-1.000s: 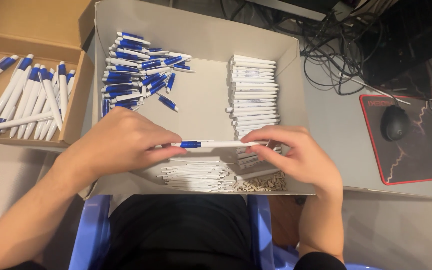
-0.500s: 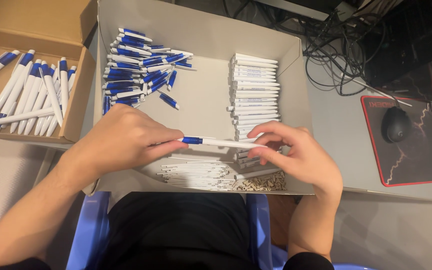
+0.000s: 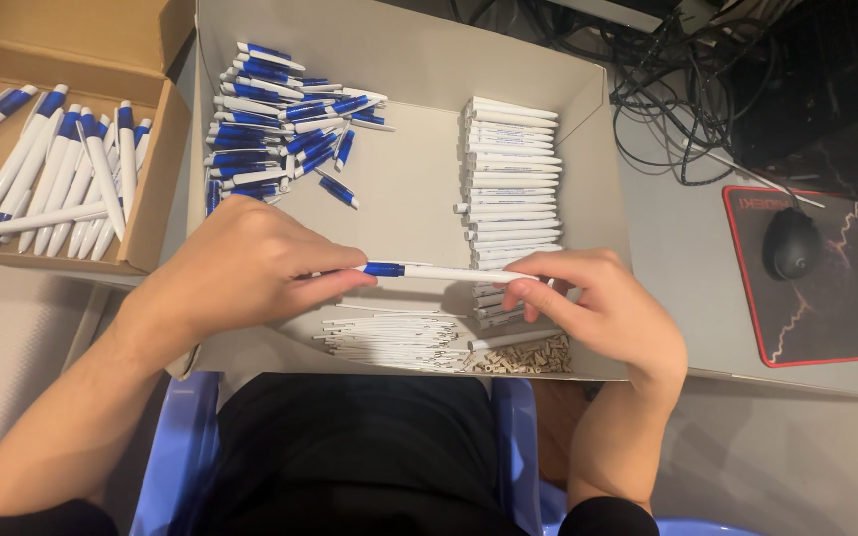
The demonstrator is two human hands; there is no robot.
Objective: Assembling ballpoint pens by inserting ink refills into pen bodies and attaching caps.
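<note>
Mid-assembly, centre frame: left hand [image 3: 240, 268] & right hand [image 3: 598, 308] both pinch-closed on white/blue pen [image 3: 429, 270]; next probably needs ends pressed together.

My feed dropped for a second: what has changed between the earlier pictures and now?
Little. Both hands keep hold of the pen: left hand at the blue end, right hand at the white end. The right hand's fingers have shifted slightly. The piles in the grey box are unchanged.
</note>
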